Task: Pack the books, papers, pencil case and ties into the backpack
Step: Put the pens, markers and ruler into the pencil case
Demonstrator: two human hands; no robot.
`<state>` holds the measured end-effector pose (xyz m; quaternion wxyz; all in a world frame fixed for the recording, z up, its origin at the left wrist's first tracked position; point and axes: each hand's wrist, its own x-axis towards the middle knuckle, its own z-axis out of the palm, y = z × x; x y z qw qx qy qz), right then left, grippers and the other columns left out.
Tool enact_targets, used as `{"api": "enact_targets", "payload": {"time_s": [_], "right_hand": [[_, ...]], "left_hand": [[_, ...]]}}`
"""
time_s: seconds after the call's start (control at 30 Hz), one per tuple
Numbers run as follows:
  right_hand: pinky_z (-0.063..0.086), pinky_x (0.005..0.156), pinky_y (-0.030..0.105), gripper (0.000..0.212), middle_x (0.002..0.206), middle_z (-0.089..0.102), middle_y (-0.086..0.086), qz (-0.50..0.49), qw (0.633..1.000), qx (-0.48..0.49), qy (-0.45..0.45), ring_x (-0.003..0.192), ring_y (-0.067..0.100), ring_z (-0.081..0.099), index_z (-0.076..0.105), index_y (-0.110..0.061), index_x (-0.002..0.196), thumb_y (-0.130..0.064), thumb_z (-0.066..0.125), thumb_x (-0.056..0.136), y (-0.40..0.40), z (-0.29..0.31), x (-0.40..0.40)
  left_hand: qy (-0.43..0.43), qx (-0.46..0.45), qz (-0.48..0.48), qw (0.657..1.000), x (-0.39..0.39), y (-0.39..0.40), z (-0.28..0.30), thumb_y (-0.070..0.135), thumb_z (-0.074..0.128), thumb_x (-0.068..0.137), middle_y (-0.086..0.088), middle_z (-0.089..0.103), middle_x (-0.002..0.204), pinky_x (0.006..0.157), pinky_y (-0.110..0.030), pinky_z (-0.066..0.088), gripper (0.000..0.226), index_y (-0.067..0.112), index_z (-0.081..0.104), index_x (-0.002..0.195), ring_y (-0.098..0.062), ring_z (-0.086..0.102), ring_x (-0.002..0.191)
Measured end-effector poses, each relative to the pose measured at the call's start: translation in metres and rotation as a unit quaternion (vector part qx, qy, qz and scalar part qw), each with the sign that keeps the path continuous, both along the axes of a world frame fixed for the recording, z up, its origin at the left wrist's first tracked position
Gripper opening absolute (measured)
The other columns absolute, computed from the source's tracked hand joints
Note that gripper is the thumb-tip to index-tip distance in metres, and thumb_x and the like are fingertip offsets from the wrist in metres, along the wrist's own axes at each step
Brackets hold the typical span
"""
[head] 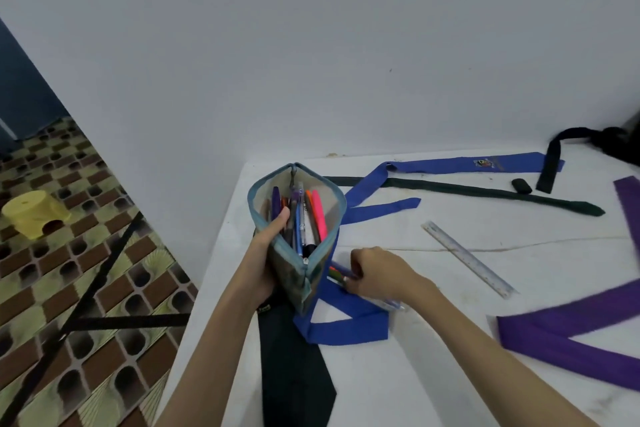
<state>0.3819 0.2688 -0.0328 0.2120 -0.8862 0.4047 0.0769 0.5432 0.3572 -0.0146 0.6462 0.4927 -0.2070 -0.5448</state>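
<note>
The left hand (pixel 268 253) reaches forward and grips the open case (pixel 298 236) upright, thumb hooked inside its rim against the pens. Just right of it, the right hand (pixel 375 274) curls its fingers around several pens (pixel 337 274) lying on the blue tie (pixel 346 322). The ruler (pixel 467 258) lies farther right; its markings are unreadable.

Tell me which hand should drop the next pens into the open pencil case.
Right. The right hand already grips several pens on the table beside the pencil case, while the left hand holds it open.
</note>
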Motion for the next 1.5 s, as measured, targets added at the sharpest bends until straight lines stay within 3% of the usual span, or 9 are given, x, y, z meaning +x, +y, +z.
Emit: {"api": "enact_targets", "payload": {"time_s": [0.13,0.43,0.77,0.9,1.03,1.1,1.23,1.33,1.5], "right_hand": [[0.043,0.072,0.025,0.031,0.08,0.055,-0.001,-0.055,0.995,-0.006,0.082,0.077,0.013,0.053,0.052,-0.018,0.09,-0.048,0.058,0.086,-0.011,0.007,-0.025],[0.038,0.064,0.015,0.015,0.085,0.054,0.0,-0.175,0.984,0.011,0.031,0.075,0.009,0.048,0.049,-0.019,0.085,-0.029,0.061,0.089,-0.029,0.002,-0.061],[0.04,0.067,0.022,0.012,0.081,0.054,0.003,-0.201,0.98,0.015,-0.005,0.074,0.015,0.052,0.05,-0.013,0.091,-0.018,0.042,0.098,-0.036,0.0,-0.064],[0.046,0.065,0.023,0.015,0.075,0.056,0.002,-0.28,0.945,0.051,-0.163,0.067,0.013,0.056,0.049,-0.014,0.086,-0.024,0.05,0.097,-0.045,0.014,-0.077],[0.043,0.054,0.024,0.014,0.066,0.063,0.007,-0.382,0.814,0.092,-0.427,0.055,0.015,0.058,0.057,-0.008,0.092,-0.019,0.051,0.096,-0.05,0.061,-0.092],[0.043,0.059,0.028,0.016,0.058,0.063,0.007,-0.346,0.787,0.134,-0.493,0.055,0.019,0.056,0.06,-0.006,0.086,-0.018,0.054,0.095,-0.048,0.088,-0.095],[0.044,0.045,0.019,0.016,0.055,0.061,0.007,-0.234,0.872,0.198,-0.381,0.043,0.013,0.054,0.066,0.002,0.082,-0.013,0.063,0.088,-0.044,0.114,-0.076],[0.047,0.053,0.022,0.024,0.064,0.061,0.008,-0.195,0.932,0.2,-0.232,0.049,0.013,0.056,0.065,0.009,0.087,-0.014,0.069,0.082,-0.051,0.108,-0.054],[0.043,0.049,0.02,0.03,0.05,0.057,0.002,-0.21,0.94,0.171,-0.208,0.046,0.011,0.055,0.051,-0.005,0.063,-0.017,0.069,0.084,-0.058,0.102,-0.033]], "left_hand": [[-0.006,0.01,-0.011,1.0,0.006,-0.003,-0.011,0.039,0.071,0.072,-0.011,0.067,0.116,0.084,-0.039,0.052,0.06,0.019,0.058,0.127,-0.027,0.065,0.105],[0.039,-0.015,-0.058,0.997,-0.02,-0.029,-0.019,0.033,0.082,0.055,-0.012,0.063,0.123,0.103,-0.047,0.043,0.084,0.02,0.053,0.132,-0.029,0.058,0.116],[0.025,-0.016,-0.102,0.994,-0.05,-0.041,-0.028,0.03,0.084,0.054,-0.004,0.066,0.12,0.1,-0.041,0.046,0.085,0.029,0.05,0.132,-0.023,0.061,0.113],[0.026,-0.01,-0.094,0.995,-0.054,-0.043,-0.029,0.028,0.081,0.056,-0.005,0.067,0.118,0.091,-0.039,0.049,0.08,0.03,0.05,0.13,-0.023,0.062,0.11],[0.023,0.007,-0.096,0.995,-0.054,-0.047,-0.025,0.036,0.083,0.044,-0.006,0.068,0.115,0.082,-0.038,0.051,0.089,0.03,0.052,0.127,-0.025,0.062,0.109],[0.02,-0.003,-0.096,0.995,-0.055,-0.05,-0.023,0.034,0.083,0.044,-0.008,0.066,0.118,0.081,-0.037,0.052,0.09,0.029,0.05,0.128,-0.025,0.062,0.109],[0.03,-0.018,-0.116,0.993,-0.061,-0.052,-0.023,0.03,0.083,0.048,-0.01,0.065,0.119,0.082,-0.037,0.053,0.089,0.025,0.049,0.131,-0.025,0.063,0.107],[0.031,-0.026,-0.119,0.992,-0.066,-0.053,-0.023,0.029,0.082,0.047,-0.011,0.066,0.117,0.085,-0.039,0.053,0.089,0.025,0.049,0.13,-0.025,0.064,0.105],[0.029,-0.03,-0.133,0.99,-0.071,-0.052,-0.021,0.025,0.081,0.051,-0.01,0.067,0.114,0.077,-0.035,0.055,0.087,0.022,0.047,0.131,-0.023,0.065,0.103]]}}
